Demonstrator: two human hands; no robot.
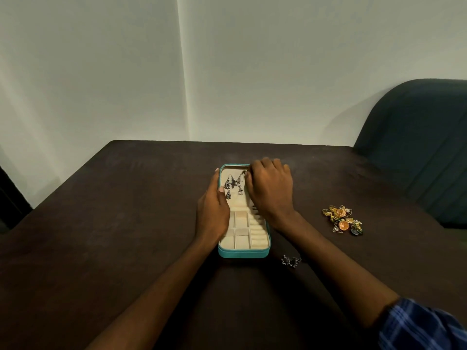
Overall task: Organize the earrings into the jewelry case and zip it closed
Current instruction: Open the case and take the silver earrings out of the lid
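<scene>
At the middle of the dark table (126,223), in the head view, the teal jewelry case (243,253) is seen lying open, its long axis running away from the person, the cream compartments nearer and the panel with the silver drop earrings (233,184) at the far end. The left hand (213,210) is laid along the case's left wall with fairly straight fingers, steadying it. The right hand (270,188) is curled over the far right corner of the case, its fingertips at the top of a hanging earring; whether that earring is pinched or only touched cannot be told.

The loose pile of gold and orange earrings (342,220) is found well to the right of the right hand and slightly nearer the person, while a small silver earring pair (291,261) lies just beside the case's near right corner, close under the right forearm. Both lots lie on the right side, so the right hand is judged the nearer for the next pick, and a reach back and outward would be called for. The case is not yet zipped.
</scene>
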